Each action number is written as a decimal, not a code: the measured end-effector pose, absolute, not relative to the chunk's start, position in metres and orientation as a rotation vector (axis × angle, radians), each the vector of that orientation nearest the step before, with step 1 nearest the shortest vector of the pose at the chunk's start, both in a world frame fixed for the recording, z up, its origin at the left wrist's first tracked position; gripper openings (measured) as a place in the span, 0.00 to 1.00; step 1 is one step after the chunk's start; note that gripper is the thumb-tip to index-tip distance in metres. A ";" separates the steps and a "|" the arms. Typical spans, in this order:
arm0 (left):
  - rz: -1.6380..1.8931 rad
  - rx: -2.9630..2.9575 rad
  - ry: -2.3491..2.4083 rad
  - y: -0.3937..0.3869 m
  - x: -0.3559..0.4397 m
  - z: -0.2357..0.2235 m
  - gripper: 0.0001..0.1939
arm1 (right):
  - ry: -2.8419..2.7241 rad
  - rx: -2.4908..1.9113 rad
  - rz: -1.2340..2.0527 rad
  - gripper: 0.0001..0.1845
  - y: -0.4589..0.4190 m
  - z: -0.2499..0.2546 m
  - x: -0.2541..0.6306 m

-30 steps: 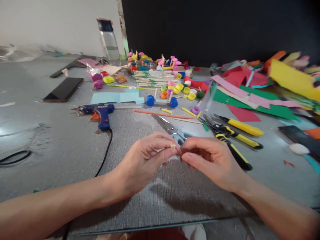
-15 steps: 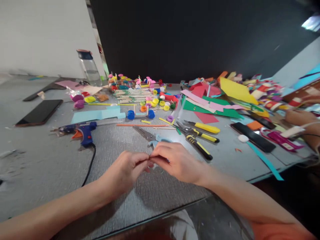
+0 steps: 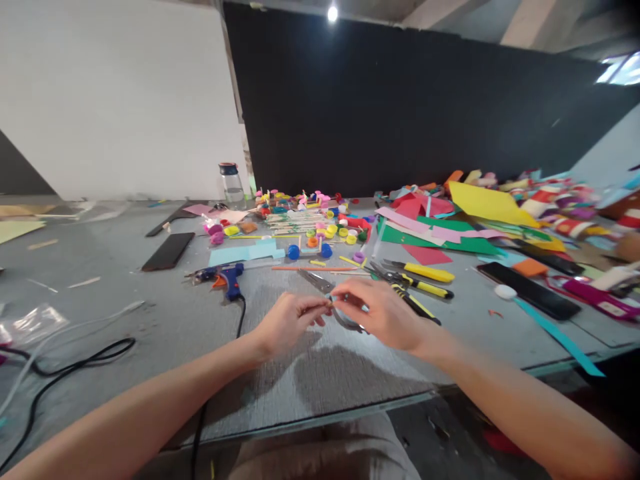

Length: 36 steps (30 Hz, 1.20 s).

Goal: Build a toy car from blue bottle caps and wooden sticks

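My left hand and my right hand meet fingertip to fingertip above the grey mat, both pinched on a tiny piece I cannot make out. Directly behind my fingers lie scissors with light blue handles. A blue glue gun rests on the mat to the left, its black cord running toward me.
Yellow-handled cutters and pliers lie right of my hands. Coloured bottle caps and sticks crowd the middle back, coloured paper sheets the right. Two dark phones, a clear bottle and a black cable also sit on the table.
The camera has tilted up and back, showing more wall and table. My hands stay pinched together over the mat, now seen smaller and farther off.
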<state>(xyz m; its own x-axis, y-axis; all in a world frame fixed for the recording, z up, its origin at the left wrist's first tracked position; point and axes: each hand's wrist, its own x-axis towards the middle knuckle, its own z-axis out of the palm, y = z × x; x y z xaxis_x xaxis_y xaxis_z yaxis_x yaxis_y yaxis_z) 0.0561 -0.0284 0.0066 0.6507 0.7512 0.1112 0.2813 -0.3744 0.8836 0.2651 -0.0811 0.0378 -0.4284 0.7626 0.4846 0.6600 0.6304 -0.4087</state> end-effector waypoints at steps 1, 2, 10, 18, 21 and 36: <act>0.667 1.964 0.814 -0.029 0.055 0.007 0.12 | -2.164 -1.146 0.172 0.10 -0.086 0.043 0.270; 0.693 1.980 0.816 -0.028 0.053 0.007 0.12 | -2.119 -1.213 0.132 0.13 -0.089 0.047 0.278; 0.784 1.885 0.725 -0.023 0.053 0.009 0.13 | -1.935 -2.080 -0.041 0.16 -0.067 0.023 0.389; 0.783 1.650 0.691 -0.026 0.060 0.014 0.14 | -2.131 -2.180 0.004 0.25 -0.063 -0.017 0.425; 0.789 1.593 0.664 -0.033 0.062 0.017 0.14 | -2.142 -2.216 -0.058 0.26 -0.064 -0.024 0.428; 0.909 1.658 0.505 -0.067 0.060 0.043 0.08 | -2.129 -1.878 -0.160 0.31 -0.131 -0.002 0.390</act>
<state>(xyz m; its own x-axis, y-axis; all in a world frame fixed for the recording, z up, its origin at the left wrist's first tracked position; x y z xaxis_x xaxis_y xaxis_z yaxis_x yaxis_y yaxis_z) 0.0599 -0.0665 0.0430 0.6116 0.7311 0.3024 -0.1292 -0.2848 0.9498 0.3904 -0.1305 -0.0021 -0.1027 0.9506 0.2929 0.9837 0.1408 -0.1119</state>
